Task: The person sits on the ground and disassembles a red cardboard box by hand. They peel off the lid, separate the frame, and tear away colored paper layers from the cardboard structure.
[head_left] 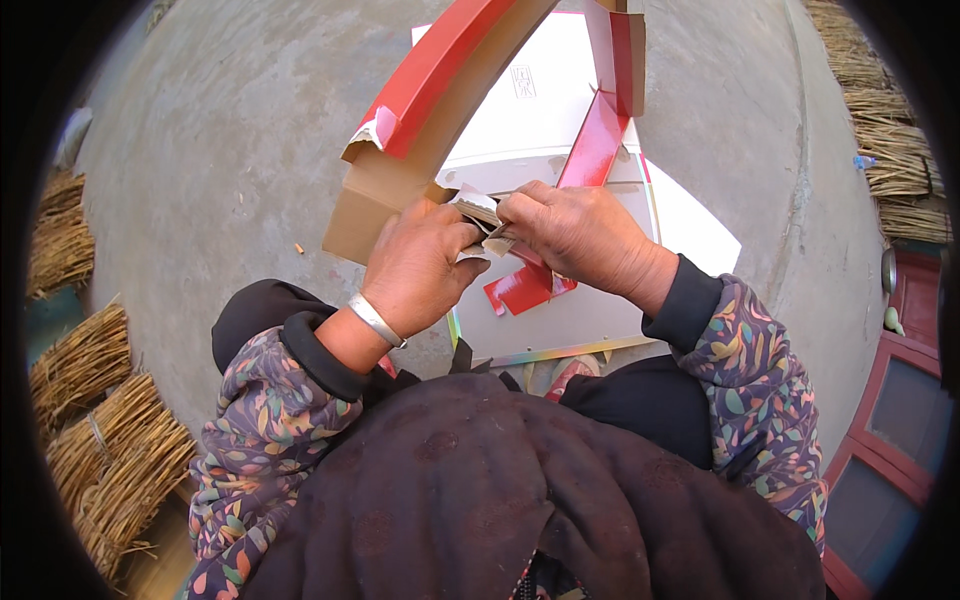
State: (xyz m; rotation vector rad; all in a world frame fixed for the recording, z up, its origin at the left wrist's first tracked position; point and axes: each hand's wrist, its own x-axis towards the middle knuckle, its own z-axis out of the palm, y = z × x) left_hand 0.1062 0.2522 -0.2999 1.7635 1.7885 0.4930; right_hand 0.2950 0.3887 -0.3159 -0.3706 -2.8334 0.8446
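Note:
Both hands meet at a torn corner of a red cardboard box frame (425, 75), brown on its inside. My left hand (418, 262), with a silver bangle at the wrist, is closed on the torn cardboard edge. Close beside it, my right hand (580, 232) pinches the same ragged, layered edge between thumb and fingers. The frame's far part rises beyond my hands, and a glossy red strip (597, 140) runs down behind the right one. Beneath lie flat white and grey cardboard sheets (575, 322), partly covered by my hands and the frame.
Grey concrete floor (240, 150) surrounds the cardboard. Bundles of dry stalks (115, 455) lie at the left, with more stalks (885, 130) along the right edge. A red-framed door or window (890, 430) stands at the lower right. My knees are bent close to the sheets.

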